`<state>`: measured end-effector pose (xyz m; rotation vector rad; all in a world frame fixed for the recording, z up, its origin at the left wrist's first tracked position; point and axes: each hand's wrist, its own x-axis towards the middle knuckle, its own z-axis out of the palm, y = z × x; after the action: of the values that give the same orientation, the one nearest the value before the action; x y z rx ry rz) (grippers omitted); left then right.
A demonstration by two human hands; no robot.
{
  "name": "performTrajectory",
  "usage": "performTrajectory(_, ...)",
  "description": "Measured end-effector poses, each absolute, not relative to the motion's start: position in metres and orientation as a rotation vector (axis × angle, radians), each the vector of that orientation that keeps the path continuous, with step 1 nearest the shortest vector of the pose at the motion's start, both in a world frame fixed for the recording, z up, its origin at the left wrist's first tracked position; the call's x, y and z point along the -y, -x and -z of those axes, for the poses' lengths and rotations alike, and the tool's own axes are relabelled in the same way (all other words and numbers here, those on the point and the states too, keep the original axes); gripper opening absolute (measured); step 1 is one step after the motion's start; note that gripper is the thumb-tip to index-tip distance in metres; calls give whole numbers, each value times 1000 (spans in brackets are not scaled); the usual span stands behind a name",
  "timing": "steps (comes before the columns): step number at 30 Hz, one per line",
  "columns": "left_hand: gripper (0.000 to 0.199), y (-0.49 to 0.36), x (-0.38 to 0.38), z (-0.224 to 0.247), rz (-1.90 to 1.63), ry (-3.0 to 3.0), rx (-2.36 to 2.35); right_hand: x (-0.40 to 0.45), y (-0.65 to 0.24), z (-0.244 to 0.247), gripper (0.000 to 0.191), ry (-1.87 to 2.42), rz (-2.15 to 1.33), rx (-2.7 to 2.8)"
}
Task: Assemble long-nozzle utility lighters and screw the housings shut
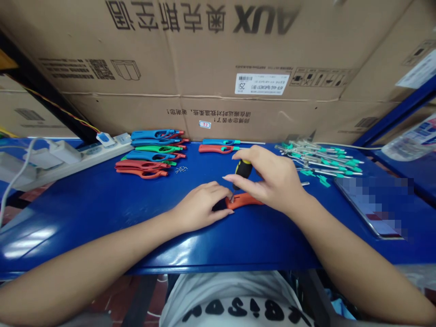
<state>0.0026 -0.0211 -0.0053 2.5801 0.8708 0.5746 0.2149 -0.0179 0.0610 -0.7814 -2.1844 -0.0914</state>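
Note:
An orange lighter handle (pixel 243 200) lies on the blue table in front of me. Fingers of my left hand (pixel 203 205) close around its left end and steady it. A short black-and-yellow screwdriver (pixel 243 170) is gripped in my right hand (pixel 277 181), tilted slightly, with its shaft pointing down at the left part of the handle. The tip is close to the fingers of my left hand, and I cannot make out a screw under it. My right hand covers the right end of the orange handle. A few small screws (pixel 181 170) lie loose farther back.
Blue, green and red lighter handles (pixel 150 156) are stacked at back left. Two lighters with metal rods (pixel 220 148) lie at the back middle. Metal rods with teal parts (pixel 327 159) form a pile at right, near a phone (pixel 374 206). A power strip (pixel 91 154) sits left; a large cardboard box (pixel 204 59) stands behind.

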Motion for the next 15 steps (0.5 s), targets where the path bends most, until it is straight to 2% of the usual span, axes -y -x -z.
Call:
performTrajectory(6, 19, -3, 22, 4, -566, -2568, -879, 17, -218, -63, 38, 638, -286, 2227)
performTrajectory(8, 19, -3, 22, 3, -567, -2563, -884, 16, -219, -63, 29, 656, -165, 2194)
performTrajectory(11, 19, -3, 22, 3, -571, -2565, -893, 13, -220, -63, 31, 725, 67, 2152)
performTrajectory(15, 21, -3, 22, 3, -549, -2546, -884, 11, -222, -61, 37, 728, -223, 2145)
